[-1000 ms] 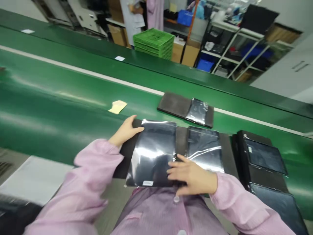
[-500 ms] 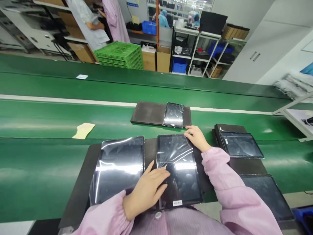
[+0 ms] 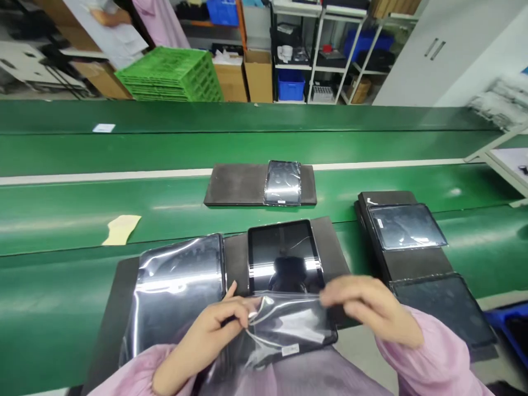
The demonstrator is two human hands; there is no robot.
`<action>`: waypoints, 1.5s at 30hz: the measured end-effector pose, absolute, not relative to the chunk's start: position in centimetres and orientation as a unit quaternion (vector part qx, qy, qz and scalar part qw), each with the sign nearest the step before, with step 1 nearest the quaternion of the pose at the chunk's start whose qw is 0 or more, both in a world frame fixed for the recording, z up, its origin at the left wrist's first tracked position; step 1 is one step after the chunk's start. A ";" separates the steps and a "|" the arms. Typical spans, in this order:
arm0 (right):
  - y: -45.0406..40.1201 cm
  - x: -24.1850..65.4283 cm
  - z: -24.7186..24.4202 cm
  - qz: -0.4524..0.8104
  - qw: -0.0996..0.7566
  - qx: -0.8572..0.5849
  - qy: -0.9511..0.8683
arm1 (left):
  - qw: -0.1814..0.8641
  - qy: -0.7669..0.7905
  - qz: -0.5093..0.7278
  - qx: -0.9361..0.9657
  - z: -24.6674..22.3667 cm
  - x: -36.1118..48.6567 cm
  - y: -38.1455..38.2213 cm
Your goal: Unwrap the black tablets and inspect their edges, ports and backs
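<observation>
In front of me a tablet screen (image 3: 284,250) lies on a dark foam pad (image 3: 332,247). Its upper half is bare and glossy, while clear protective film (image 3: 301,316) with a small white label is folded back over the lower half. My left hand (image 3: 214,330) pinches the film's left side between thumb and fingers. At the film's right edge, my right hand (image 3: 371,305) is closed on it, its fingertips blurred by motion. Just left lies a second screen (image 3: 177,286), still covered in shiny film.
A smaller filmed screen (image 3: 282,184) rests on another foam pad (image 3: 235,184) farther back. To the right are two more screens (image 3: 406,225) on dark pads. Yellow paper (image 3: 121,229) lies on the green bench (image 3: 53,220); green crates (image 3: 169,74) and two people stand beyond.
My right hand has come from the screen's far right corner down toward me, drawing the film off the upper half. My left hand went from lying flat to pinching film. The view shifted slightly.
</observation>
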State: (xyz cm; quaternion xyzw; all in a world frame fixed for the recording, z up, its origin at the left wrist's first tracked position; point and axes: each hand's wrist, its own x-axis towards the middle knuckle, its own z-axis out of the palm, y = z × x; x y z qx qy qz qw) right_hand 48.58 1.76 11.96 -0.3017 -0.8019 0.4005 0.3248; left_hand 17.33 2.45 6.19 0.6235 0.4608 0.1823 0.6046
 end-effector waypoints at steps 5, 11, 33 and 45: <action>0.7 49.5 7.9 0.181 0.241 -0.401 -0.865 | 0.652 0.487 0.272 0.514 5.5 16.3 3.4; 0.1 47.7 7.0 0.118 0.205 -0.353 -0.905 | 0.410 0.507 0.219 0.726 4.9 18.0 7.8; 6.7 47.6 8.4 0.582 0.345 -0.483 -0.556 | 0.212 0.421 0.029 0.882 6.0 17.9 8.9; 2.6 42.9 7.6 0.325 0.260 -0.755 -0.506 | 0.340 0.263 0.120 0.895 4.9 18.3 -3.0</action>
